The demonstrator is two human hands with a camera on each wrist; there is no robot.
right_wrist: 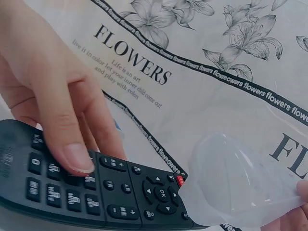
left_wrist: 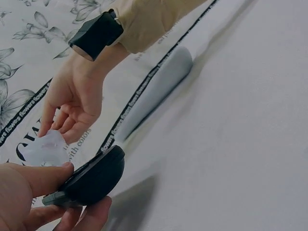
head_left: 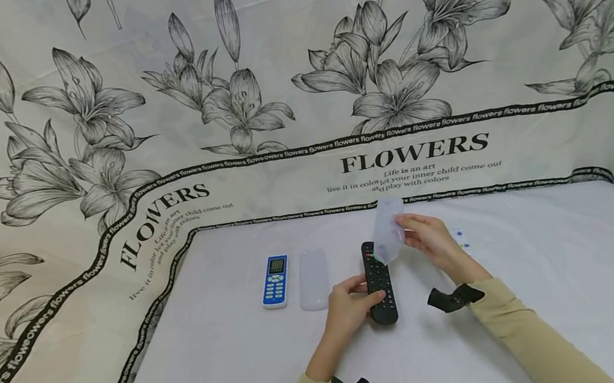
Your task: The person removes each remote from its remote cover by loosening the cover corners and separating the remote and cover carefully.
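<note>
My left hand (head_left: 350, 307) grips a black remote control (head_left: 383, 303), thumb on the buttons and fingers underneath, as the left wrist view shows. It is raised off the table. My right hand (head_left: 434, 243) pinches a translucent, soft-looking remote cover (head_left: 388, 226) by one side. The lower edge of the cover (right_wrist: 231, 183) overlaps the far end of the black remote (right_wrist: 86, 187), near its red button. Whether the cover is around that end or only in front of it, I cannot tell.
Left of my hands lie a blue-and-white remote (head_left: 276, 281) and, beside it, another translucent cover (head_left: 314, 280). A white remote (head_left: 460, 240) lies partly hidden behind my right hand. A flower-printed cloth (head_left: 260, 187) rises behind the white table (head_left: 219, 368).
</note>
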